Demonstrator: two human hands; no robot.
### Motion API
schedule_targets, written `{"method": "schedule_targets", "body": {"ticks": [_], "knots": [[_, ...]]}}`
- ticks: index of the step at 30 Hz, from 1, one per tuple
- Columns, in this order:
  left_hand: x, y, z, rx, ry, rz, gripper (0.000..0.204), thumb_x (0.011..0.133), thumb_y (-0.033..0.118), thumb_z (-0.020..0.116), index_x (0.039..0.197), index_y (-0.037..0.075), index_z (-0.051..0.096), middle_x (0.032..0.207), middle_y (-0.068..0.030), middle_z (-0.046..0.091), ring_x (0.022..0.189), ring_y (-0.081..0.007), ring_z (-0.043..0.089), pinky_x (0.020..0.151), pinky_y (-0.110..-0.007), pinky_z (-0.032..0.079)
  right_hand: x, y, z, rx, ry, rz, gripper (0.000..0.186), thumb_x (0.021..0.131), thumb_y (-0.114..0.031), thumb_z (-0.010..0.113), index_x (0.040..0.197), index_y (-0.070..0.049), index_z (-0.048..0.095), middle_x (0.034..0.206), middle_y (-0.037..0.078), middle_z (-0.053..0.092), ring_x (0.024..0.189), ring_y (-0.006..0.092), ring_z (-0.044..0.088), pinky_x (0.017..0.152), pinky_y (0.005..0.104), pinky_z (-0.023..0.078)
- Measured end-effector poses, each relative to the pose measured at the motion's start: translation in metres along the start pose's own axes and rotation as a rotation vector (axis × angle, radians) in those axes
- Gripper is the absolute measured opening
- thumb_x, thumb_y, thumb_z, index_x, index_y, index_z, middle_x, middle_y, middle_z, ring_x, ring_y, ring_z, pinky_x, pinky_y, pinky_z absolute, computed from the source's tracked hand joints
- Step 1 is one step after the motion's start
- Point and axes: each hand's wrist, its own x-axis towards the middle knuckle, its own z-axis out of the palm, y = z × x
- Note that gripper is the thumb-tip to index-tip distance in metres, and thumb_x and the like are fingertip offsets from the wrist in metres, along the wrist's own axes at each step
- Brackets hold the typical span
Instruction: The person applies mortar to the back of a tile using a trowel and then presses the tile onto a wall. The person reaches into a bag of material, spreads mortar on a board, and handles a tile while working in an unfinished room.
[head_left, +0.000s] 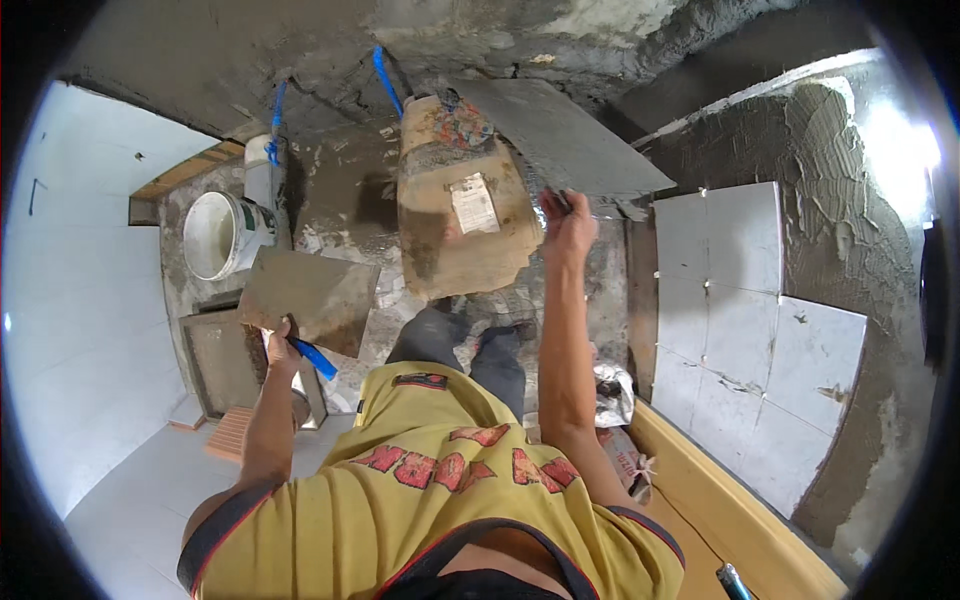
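Low on the left, my left hand (284, 350) is closed on a tool with a blue handle (314, 359). A flat rectangular board (315, 295), smeared with brown-grey mortar, meets the fingers; whether the handle belongs to it I cannot tell. My right hand (570, 228) reaches forward, fingers closed around a small dark thing whose kind is hidden. Just beyond those fingers, a large grey slab (570, 135) coated with mortar slants over the work area. Beside the hand lies a worn cardboard sheet (465, 225) bearing a white label.
A white bucket (212, 237) stands at left, near a blue-ended pipe (272, 150). Pale tiles (735, 290) cover part of the right wall, beside combed mortar (815, 150). A yellow ledge (730, 500) runs at lower right, near bags (615, 395). Another blue pipe (386, 82) rises behind.
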Motion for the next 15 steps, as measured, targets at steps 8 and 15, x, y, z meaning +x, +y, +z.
{"method": "schedule_targets", "body": {"ticks": [8,15], "knots": [[-0.027,0.052,-0.022,0.101,-0.046,0.094,0.033,0.087,0.011,0.064,0.119,0.009,0.055,0.110,-0.0031,0.062,0.103,-0.0219,0.060,0.095,-0.039,0.049,-0.053,0.178,-0.042,0.117,0.014,0.250,0.018,0.088,-0.008,0.062,0.094,0.008,0.056,0.097,0.016,0.060,0.091,0.0274,0.064,0.079,0.0378,0.058],[-0.060,0.076,0.001,0.200,0.086,0.064,0.031,0.093,0.017,0.058,0.123,0.010,0.054,0.118,-0.0048,0.063,0.108,-0.0235,0.060,0.096,-0.045,0.050,-0.081,0.295,-0.113,0.233,0.157,0.859,0.040,0.090,-0.017,0.068,0.124,-0.006,0.052,0.116,0.009,0.055,0.100,0.0261,0.060,0.084,0.0475,0.054]]}}
